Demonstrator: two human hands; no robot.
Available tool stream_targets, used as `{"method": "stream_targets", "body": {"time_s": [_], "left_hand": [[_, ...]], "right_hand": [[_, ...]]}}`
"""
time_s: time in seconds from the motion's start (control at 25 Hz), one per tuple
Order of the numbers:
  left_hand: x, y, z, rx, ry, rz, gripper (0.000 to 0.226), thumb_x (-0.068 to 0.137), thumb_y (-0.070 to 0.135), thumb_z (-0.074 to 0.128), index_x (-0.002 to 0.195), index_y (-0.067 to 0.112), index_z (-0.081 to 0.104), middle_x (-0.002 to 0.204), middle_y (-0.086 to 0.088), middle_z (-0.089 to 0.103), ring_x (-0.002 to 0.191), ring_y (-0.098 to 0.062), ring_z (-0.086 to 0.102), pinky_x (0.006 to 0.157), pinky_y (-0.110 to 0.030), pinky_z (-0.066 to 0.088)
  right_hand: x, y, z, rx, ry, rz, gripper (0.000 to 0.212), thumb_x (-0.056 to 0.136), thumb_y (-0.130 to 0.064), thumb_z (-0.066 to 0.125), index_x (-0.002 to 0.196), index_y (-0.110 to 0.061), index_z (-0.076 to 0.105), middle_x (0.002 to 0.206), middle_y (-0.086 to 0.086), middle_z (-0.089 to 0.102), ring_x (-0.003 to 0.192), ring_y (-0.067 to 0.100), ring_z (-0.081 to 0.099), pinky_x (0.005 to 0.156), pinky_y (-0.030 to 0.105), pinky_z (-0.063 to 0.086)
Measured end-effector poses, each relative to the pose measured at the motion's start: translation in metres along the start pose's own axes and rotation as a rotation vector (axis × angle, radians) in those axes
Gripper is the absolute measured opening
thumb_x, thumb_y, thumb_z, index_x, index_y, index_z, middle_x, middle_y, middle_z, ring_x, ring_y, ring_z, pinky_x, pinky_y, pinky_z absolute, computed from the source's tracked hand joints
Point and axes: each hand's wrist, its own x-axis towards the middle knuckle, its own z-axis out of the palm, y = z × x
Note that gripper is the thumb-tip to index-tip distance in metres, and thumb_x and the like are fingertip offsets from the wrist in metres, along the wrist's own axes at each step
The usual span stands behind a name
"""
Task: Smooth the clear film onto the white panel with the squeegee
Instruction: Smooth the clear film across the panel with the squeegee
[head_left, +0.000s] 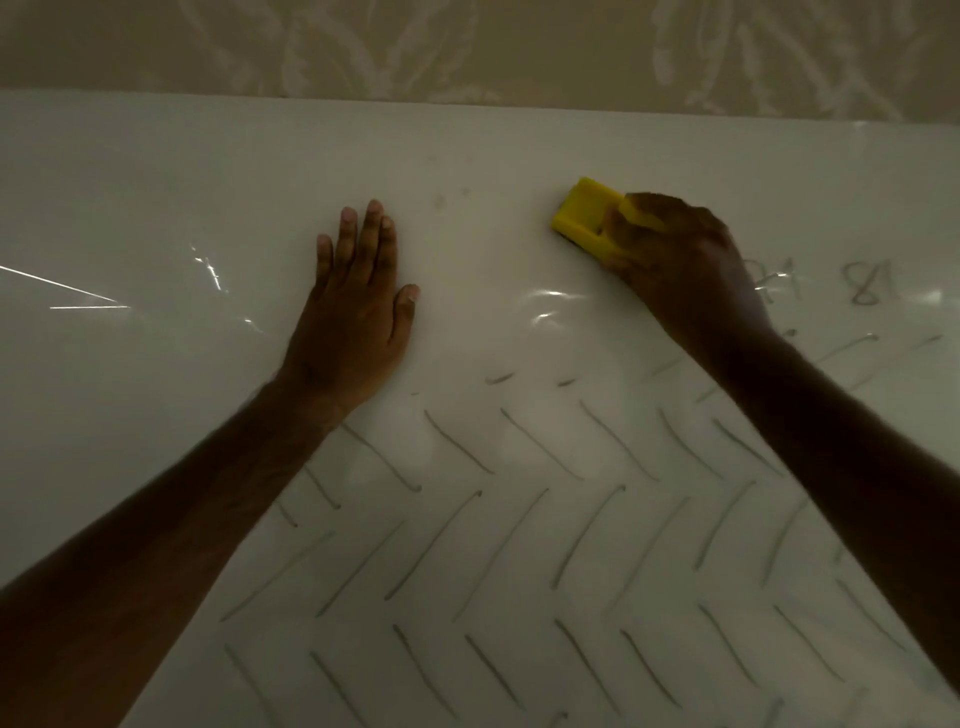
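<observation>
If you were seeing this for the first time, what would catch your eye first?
The yellow squeegee stands out, gripped by the right hand at upper right of the white panel. The left hand lies flat, palm down, near the middle. Bright creases in the clear film glint between the hands and at far left, and grey herringbone strokes fill the panel's lower part.

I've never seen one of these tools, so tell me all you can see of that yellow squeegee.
The squeegee is a small, flat, bright yellow block, plastic by its look, with squared corners and a raised step across its top. A darker strip shows along its lower edge. The right hand grips its near end, fingers wrapped over it, and holds it tilted against the glossy white panel, right of the flat left hand, which does not touch it.
</observation>
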Motion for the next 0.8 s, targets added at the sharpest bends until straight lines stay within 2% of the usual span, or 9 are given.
{"method": "stream_targets", "body": {"time_s": [0.08, 0.2, 0.36, 0.56, 0.68, 0.8], "left_hand": [[0.005, 0.010, 0.004, -0.002, -0.004, 0.004, 0.070, 0.111, 0.035, 0.028, 0.167, -0.007, 0.019, 0.177, -0.026, 0.015, 0.165, -0.046, 0.010, 0.133, -0.058, 0.006], [0.008, 0.022, 0.008, 0.019, 0.009, 0.024, 0.070, 0.111, 0.034, 0.029, 0.166, -0.007, 0.021, 0.176, -0.026, 0.017, 0.164, -0.046, 0.014, 0.133, -0.058, 0.008], [0.008, 0.033, 0.010, 0.027, 0.017, 0.030, 0.069, 0.111, 0.034, 0.029, 0.166, -0.007, 0.021, 0.176, -0.025, 0.018, 0.164, -0.047, 0.015, 0.133, -0.059, 0.009], [0.013, 0.041, 0.011, 0.010, 0.010, 0.027, 0.069, 0.111, 0.033, 0.028, 0.167, -0.007, 0.020, 0.176, -0.026, 0.017, 0.164, -0.047, 0.014, 0.133, -0.058, 0.007], [0.017, 0.047, 0.012, 0.003, -0.007, 0.018, 0.070, 0.110, 0.034, 0.027, 0.167, -0.007, 0.019, 0.177, -0.026, 0.015, 0.164, -0.046, 0.012, 0.133, -0.057, 0.006], [0.018, 0.050, 0.013, 0.007, -0.006, 0.018, 0.070, 0.111, 0.034, 0.027, 0.167, -0.007, 0.020, 0.177, -0.026, 0.015, 0.164, -0.045, 0.012, 0.133, -0.057, 0.007]], "right_hand": [[0.007, -0.014, 0.010, 0.032, 0.014, 0.034, 0.044, 0.101, -0.045, 0.058, 0.140, -0.024, 0.066, 0.150, 0.012, 0.059, 0.124, 0.043, 0.062, 0.104, 0.054, 0.049], [-0.034, -0.037, 0.004, 0.103, 0.065, -0.084, 0.037, 0.101, -0.036, 0.063, 0.134, -0.020, 0.071, 0.145, 0.015, 0.063, 0.114, 0.046, 0.066, 0.096, 0.056, 0.053], [-0.086, -0.009, -0.024, 0.056, 0.009, -0.193, 0.037, 0.107, -0.036, 0.060, 0.137, -0.018, 0.070, 0.147, 0.015, 0.062, 0.116, 0.043, 0.063, 0.098, 0.052, 0.050], [-0.027, 0.047, -0.023, -0.005, 0.020, -0.027, 0.041, 0.107, -0.044, 0.053, 0.141, -0.024, 0.065, 0.152, 0.012, 0.058, 0.121, 0.046, 0.061, 0.102, 0.055, 0.049], [-0.023, 0.022, -0.008, 0.030, 0.021, -0.011, 0.041, 0.106, -0.041, 0.054, 0.141, -0.022, 0.065, 0.152, 0.014, 0.058, 0.124, 0.044, 0.061, 0.101, 0.057, 0.049], [-0.077, -0.002, -0.011, 0.075, 0.047, -0.143, 0.036, 0.107, -0.034, 0.057, 0.137, -0.019, 0.069, 0.150, 0.015, 0.060, 0.115, 0.042, 0.061, 0.096, 0.052, 0.049]]}}
